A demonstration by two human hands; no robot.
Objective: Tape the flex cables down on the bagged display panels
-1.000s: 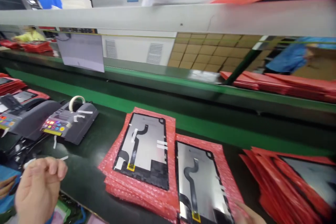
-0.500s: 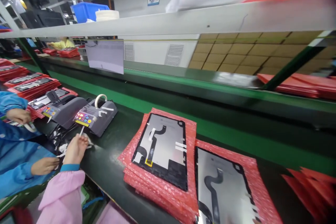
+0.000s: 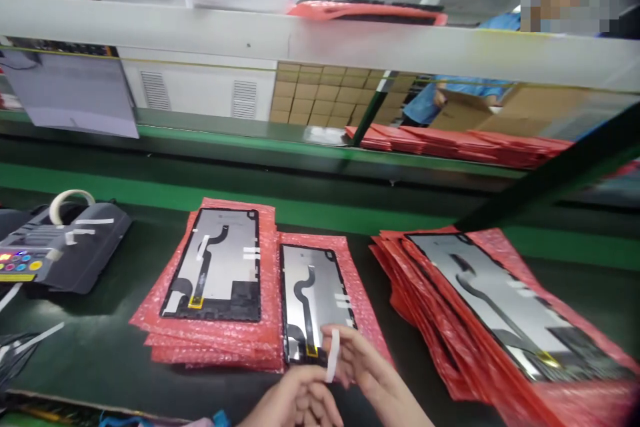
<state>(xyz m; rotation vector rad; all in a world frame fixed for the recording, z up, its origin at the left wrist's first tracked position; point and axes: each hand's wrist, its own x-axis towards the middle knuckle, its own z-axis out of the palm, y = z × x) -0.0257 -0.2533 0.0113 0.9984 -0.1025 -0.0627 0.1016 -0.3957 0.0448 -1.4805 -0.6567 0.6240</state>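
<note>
Both hands meet low over the dark surface [image 3: 115, 347]: left hand [image 3: 295, 400] and right hand [image 3: 367, 373] together pinch a white tape strip [image 3: 333, 355] above the middle display panel [image 3: 315, 293]. Such tape looks light, limp and sticky, so it is best gripped by its ends.

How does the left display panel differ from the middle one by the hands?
The left panel tops a thick stack of red bubble sheets; the middle panel lies on what looks like one thin sheet. The left lies clear of both hands; the right hand and left hand hold a white tape strip over the middle's near end. Both lie back-up, with black flex cables.
</note>
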